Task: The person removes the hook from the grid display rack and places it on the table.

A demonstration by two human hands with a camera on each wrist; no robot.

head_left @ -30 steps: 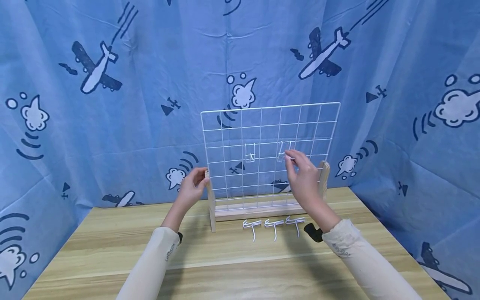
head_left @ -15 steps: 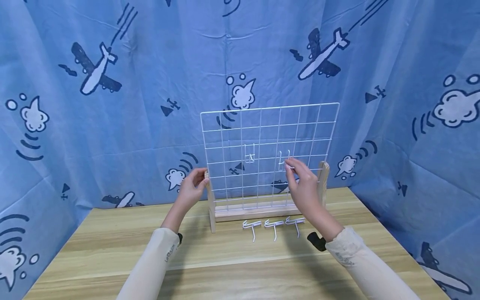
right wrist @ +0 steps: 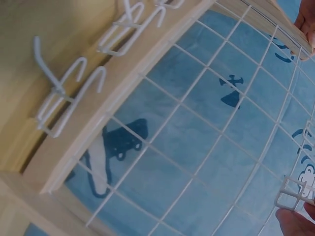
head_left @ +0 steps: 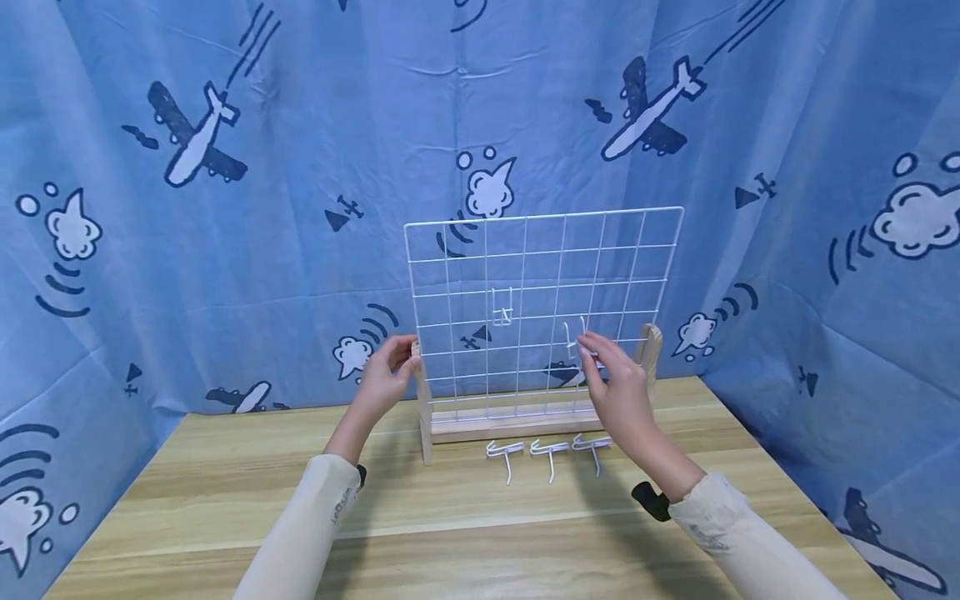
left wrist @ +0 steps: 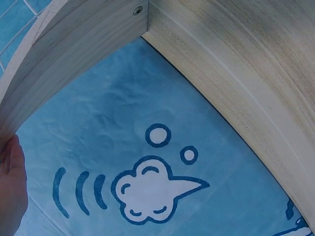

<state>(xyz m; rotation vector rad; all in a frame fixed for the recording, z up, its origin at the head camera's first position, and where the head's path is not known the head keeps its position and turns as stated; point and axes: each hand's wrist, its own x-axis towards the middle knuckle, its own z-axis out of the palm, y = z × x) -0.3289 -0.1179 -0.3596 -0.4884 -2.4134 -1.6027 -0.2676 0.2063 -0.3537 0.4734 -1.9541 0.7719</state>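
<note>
My right hand [head_left: 618, 387] pinches a white wire display hook [head_left: 572, 345] in front of the right half of a white wire grid [head_left: 543, 217]. Its two bent prongs point up. In the right wrist view, the fingers [right wrist: 295, 223] show at the lower right corner, at the hook's squared wire frame [right wrist: 289, 192]. My left hand [head_left: 386, 371] grips the top of the left wooden post [head_left: 425, 417] of the grid's stand; the left wrist view shows its fingertips against the post [left wrist: 64, 64]. Another hook [head_left: 502, 317] hangs on the grid, left of the held one.
Three more white hooks, left [head_left: 506, 451], middle [head_left: 551, 448] and right [head_left: 592, 443], lie in a row on the wooden table [head_left: 450, 517] before the stand's base bar [head_left: 480, 430]. The right post [head_left: 649, 358] stands behind my right hand. A blue patterned curtain [head_left: 300, 250] surrounds the table.
My right hand has lowered and shifted slightly right, carrying the hook down from around the grid's middle rows. The left hand keeps its hold on the post.
</note>
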